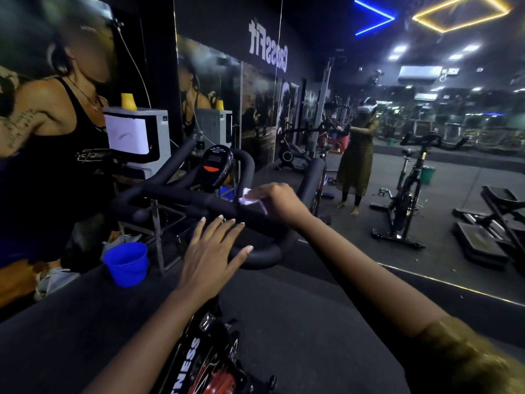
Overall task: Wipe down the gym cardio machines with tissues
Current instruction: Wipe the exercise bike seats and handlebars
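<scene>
A black spin bike stands right in front of me, its padded handlebar (181, 199) running across the middle of the view. My right hand (279, 201) holds a crumpled white tissue (250, 198) against the bar's right part. My left hand (213, 253) hovers flat with fingers spread, just in front of the handlebar's near loop. The bike's small console (215, 165) with an orange button rises behind the bar. Its frame (207, 362), black and red with white lettering, runs down between my arms.
A blue bucket (127, 263) sits on the dark floor at the left, near a metal stand. A grey machine (139, 137) with a yellow cup on top stands behind. Wall mirrors ahead and right reflect another spin bike (406, 194), step platforms and a person.
</scene>
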Available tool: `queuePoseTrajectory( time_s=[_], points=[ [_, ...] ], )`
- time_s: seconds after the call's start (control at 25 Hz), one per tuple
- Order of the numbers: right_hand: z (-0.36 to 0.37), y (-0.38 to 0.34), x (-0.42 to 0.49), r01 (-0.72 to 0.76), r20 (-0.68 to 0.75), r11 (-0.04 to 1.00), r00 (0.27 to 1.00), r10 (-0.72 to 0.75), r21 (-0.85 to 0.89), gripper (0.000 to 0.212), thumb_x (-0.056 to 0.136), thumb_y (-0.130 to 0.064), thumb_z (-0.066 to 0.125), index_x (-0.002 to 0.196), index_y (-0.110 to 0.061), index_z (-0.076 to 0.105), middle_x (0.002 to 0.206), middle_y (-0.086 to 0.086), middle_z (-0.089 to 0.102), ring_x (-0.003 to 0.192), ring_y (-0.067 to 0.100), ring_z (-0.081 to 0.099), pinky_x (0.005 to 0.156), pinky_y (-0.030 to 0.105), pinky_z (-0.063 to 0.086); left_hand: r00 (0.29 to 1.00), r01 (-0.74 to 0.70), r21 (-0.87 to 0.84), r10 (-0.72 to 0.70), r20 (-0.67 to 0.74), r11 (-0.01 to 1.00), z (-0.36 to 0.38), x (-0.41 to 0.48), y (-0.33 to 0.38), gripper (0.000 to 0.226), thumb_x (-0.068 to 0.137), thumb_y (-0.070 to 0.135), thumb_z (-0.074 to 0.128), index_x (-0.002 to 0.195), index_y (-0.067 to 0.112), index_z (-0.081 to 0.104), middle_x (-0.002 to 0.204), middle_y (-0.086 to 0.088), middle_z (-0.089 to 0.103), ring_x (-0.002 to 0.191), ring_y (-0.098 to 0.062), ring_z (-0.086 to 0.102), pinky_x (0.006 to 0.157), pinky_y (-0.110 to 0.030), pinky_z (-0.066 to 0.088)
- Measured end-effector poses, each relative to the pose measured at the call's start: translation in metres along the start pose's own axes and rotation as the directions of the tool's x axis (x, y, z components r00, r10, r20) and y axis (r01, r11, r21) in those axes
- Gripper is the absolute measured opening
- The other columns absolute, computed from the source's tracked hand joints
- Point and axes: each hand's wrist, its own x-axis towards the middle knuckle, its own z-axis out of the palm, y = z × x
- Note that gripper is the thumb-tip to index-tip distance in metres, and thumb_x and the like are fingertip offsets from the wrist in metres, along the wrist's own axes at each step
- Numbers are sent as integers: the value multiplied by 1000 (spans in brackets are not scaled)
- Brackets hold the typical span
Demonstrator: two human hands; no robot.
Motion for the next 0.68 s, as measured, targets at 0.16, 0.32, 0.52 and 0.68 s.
queuePoseTrajectory(
  time_s=[0.16, 0.32, 0.52, 0.68],
  points=[
    [18, -1, -11, 91, 119, 996, 989, -91, 6, 32, 87, -16, 49, 112, -13, 70, 115, 7, 67, 110, 24, 61, 91, 40, 48, 999, -20, -25, 19, -27, 999, 2, -1, -1, 59, 93, 53, 30, 127, 15, 61, 125, -4, 64, 122, -26, 55, 107, -38, 21],
    [-5, 12, -42, 257, 136, 965, 959, -248, -53, 47, 82, -25, 34, 108, -10, 71, 111, 9, 68, 99, 25, 65, 87, 24, 42, 997, -36, -39, 33, -75, 999, 3, -1, 0, 56, 92, 50, 35, 126, 15, 62, 123, -2, 65, 119, -25, 57, 105, -38, 23],
    [-23, 26, -60, 374, 48, 920, 927, -371, -118, 41, 82, -16, 38, 99, -10, 74, 104, 7, 71, 90, 23, 68, 82, 26, 49, 993, -40, -53, 34, -111, 998, 5, -1, 0, 55, 92, 49, 35, 127, 16, 61, 123, -2, 64, 119, -26, 57, 106, -38, 21],
    [3, -12, -6, 412, 48, 905, 911, -409, -103, 38, 84, -23, 39, 89, -8, 74, 97, 8, 72, 86, 25, 67, 71, 33, 52, 995, -46, -35, 42, -94, 998, 5, -1, 0, 55, 92, 49, 34, 124, 14, 62, 121, -3, 65, 117, -26, 57, 106, -39, 22]
  ],
)
